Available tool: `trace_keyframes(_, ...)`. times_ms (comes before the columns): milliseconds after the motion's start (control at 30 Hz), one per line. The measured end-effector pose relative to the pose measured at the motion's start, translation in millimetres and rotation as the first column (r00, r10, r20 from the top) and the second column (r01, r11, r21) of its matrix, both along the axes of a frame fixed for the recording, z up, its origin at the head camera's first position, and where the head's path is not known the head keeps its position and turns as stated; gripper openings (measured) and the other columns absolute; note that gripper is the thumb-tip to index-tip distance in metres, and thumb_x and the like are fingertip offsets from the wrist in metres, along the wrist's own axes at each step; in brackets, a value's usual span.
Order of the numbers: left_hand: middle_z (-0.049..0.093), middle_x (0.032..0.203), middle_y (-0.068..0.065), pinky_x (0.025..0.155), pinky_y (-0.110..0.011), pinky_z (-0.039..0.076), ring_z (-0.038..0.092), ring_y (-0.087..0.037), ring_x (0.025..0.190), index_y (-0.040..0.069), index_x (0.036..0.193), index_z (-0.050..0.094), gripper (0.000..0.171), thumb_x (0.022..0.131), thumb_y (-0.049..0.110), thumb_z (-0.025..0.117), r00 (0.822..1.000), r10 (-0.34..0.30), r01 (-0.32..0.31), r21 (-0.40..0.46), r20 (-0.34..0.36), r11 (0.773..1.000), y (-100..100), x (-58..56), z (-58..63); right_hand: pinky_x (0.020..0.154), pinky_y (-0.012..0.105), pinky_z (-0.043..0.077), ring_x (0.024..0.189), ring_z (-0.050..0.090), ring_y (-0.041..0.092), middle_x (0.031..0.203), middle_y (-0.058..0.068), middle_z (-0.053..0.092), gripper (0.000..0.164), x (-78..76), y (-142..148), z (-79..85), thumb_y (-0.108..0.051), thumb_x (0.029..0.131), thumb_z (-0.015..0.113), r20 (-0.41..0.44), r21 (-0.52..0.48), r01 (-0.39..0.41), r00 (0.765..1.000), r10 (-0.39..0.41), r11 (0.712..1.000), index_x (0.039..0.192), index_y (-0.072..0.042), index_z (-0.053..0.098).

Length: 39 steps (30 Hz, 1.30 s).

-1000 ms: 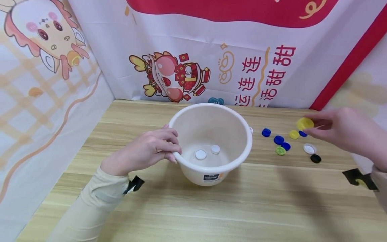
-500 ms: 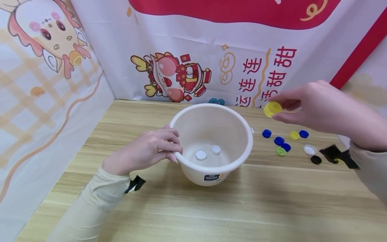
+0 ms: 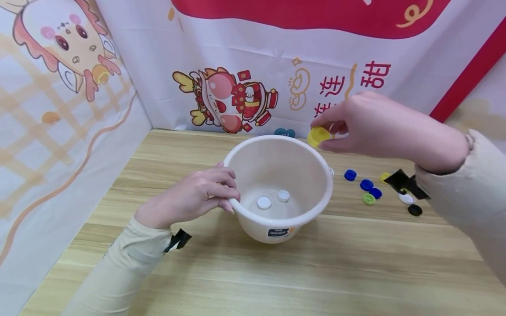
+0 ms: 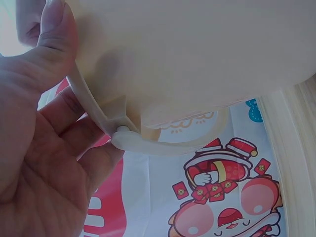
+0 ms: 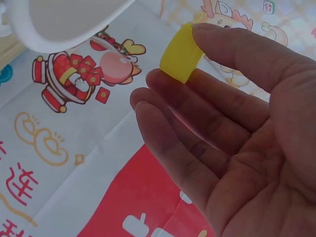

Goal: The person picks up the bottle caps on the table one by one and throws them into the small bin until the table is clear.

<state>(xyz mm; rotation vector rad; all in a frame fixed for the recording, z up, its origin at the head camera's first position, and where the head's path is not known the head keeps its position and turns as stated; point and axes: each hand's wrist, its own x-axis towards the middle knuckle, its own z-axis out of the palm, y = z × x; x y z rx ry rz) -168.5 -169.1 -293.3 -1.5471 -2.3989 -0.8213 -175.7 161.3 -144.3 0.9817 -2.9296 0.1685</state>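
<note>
A cream plastic bucket (image 3: pixel 272 228) stands on the wooden table, with two white bottle caps (image 3: pixel 264 202) lying on its bottom. My left hand (image 3: pixel 189 195) grips the bucket's left rim, thumb on one side of the wall and fingers on the other. In the left wrist view the bucket's handle (image 4: pixel 163 147) hangs beside those fingers. My right hand (image 3: pixel 371 127) pinches a yellow bottle cap (image 3: pixel 318 137) between thumb and fingertips, just beyond the bucket's far right rim. In the right wrist view the yellow cap (image 5: pixel 181 54) is held on edge, near the bucket's rim.
Right of the bucket lie several loose caps: blue ones (image 3: pixel 366 184), a green one (image 3: pixel 369 199), a black one (image 3: pixel 415 210), and a white one (image 3: pixel 406 199) and a yellow one (image 3: pixel 385 177) partly behind the right sleeve. A printed cloth (image 3: pixel 237 44) hangs behind the table.
My right hand has carried the yellow cap leftward and up from the loose caps to beside the bucket's rim. The left hand and bucket have stayed in place.
</note>
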Motion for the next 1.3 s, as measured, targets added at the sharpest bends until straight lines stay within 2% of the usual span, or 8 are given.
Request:
trace_keyframes(233,0.065,0.102,0.001,0.110,-0.048,0.040,0.059,-0.017,0.103,0.016,0.098,0.079,0.024,0.076,0.022,0.083,1.000,0.014,-0.014,-0.013,0.010,1.000,0.4,0.7,1.2,0.071,0.036,0.059,0.082,0.067,0.016,0.095,0.001,0.073,0.037,-6.0,-11.9,1.2,-0.024,0.081,0.085,0.040,0.025,-0.013,0.999,0.012,1.000,0.115,-0.015,0.075)
trace_keyframes(600,0.066,0.101,0.001,0.111,-0.052,0.037,0.059,-0.018,0.104,0.015,0.097,0.078,0.022,0.077,0.021,0.082,1.000,0.001,-0.001,0.002,-0.011,1.000,0.4,-0.5,-0.4,0.071,0.034,0.060,0.086,0.066,0.017,0.099,0.002,0.072,0.040,-9.6,-17.2,-1.8,-0.025,0.081,0.085,0.109,0.033,-0.003,0.994,-0.001,0.999,0.118,-0.014,0.074)
trace_keyframes(967,0.066,0.102,0.002,0.111,-0.050,0.037,0.059,-0.017,0.102,0.016,0.098,0.078,0.023,0.077,0.022,0.082,1.000,0.019,-0.019,-0.009,0.014,1.000,0.0,0.1,0.5,0.074,0.036,0.060,0.085,0.067,0.018,0.098,0.002,0.072,0.038,-12.0,-19.1,-7.6,-0.019,0.080,0.085,0.107,0.010,-0.046,0.993,0.045,0.999,0.116,-0.012,0.074)
trace_keyframes(1300,0.066,0.102,0.002,0.111,-0.049,0.037,0.058,-0.016,0.103,0.017,0.098,0.078,0.023,0.077,0.023,0.082,1.000,0.026,-0.026,-0.013,0.017,1.000,0.5,0.5,0.6,0.071,0.035,0.059,0.084,0.066,0.016,0.097,0.000,0.072,0.047,-12.9,-14.8,-9.5,-0.026,0.079,0.086,0.133,0.026,-0.019,0.991,0.016,0.999,0.122,-0.014,0.072)
